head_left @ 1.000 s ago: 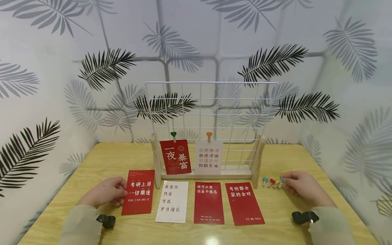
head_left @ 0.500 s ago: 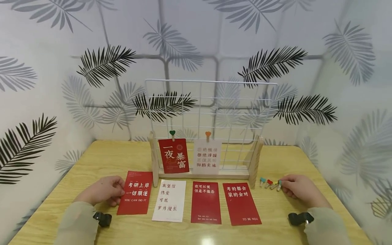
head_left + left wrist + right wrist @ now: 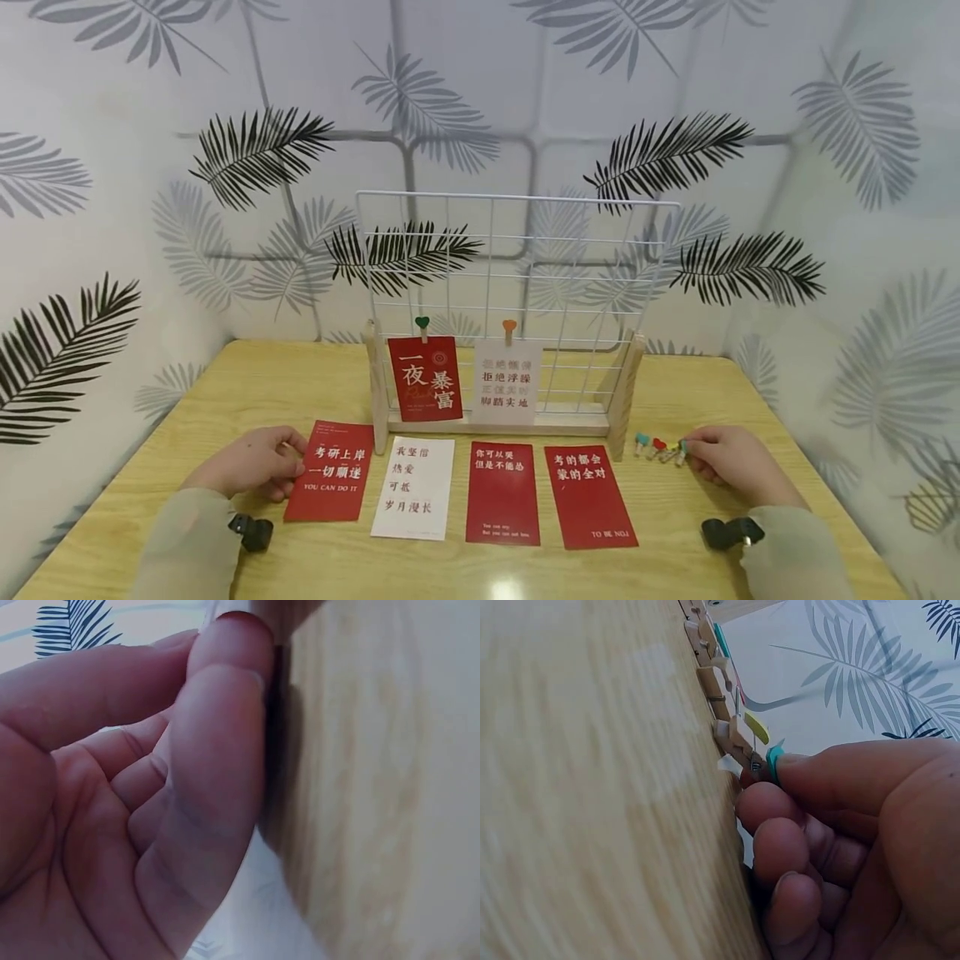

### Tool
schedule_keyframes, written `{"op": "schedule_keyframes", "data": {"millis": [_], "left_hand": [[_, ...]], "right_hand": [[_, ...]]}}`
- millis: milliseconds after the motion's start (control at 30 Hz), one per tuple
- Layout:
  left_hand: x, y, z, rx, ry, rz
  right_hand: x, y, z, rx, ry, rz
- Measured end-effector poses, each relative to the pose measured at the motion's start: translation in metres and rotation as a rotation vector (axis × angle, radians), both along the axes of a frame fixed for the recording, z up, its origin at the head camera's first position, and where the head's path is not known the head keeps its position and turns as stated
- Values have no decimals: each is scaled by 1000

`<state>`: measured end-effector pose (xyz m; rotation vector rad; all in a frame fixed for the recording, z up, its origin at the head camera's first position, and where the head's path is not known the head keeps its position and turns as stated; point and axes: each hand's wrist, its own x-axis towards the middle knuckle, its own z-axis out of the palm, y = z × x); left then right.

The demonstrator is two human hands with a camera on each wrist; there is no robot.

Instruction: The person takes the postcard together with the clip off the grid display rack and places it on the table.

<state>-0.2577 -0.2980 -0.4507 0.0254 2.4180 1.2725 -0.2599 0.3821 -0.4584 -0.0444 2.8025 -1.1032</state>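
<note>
My left hand pinches the left edge of a red card with white writing, at the left end of a row on the table. In the left wrist view, the thumb and index finger meet at the card's edge. At the right, my right hand pinches a small wooden clothespin with a teal heart between thumb and index finger, its other fingers curled below. Beside it lie more clothespins, among them one with a teal heart and one with a red heart.
A white wire grid stands in a wooden base behind the cards. Green and orange heart clothespins hold a red card and a pale card on it. A white card and two red cards lie in front.
The head view has shifted slightly. Against its neighbour, the leftmost red card has turned a little under my left hand. My right hand stays at the clothespins, its held clothespin's heart tipped more.
</note>
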Motion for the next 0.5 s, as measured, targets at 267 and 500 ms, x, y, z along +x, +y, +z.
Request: {"op": "schedule_keyframes", "data": {"millis": [267,500], "left_hand": [[-5,-1,0,-32,25,-4],[-6,4,4,-8,104,-12]], "right_hand": [[-2,1,-1,-7,7,-8],[-4,-1,-3,-28,18,-19]]}}
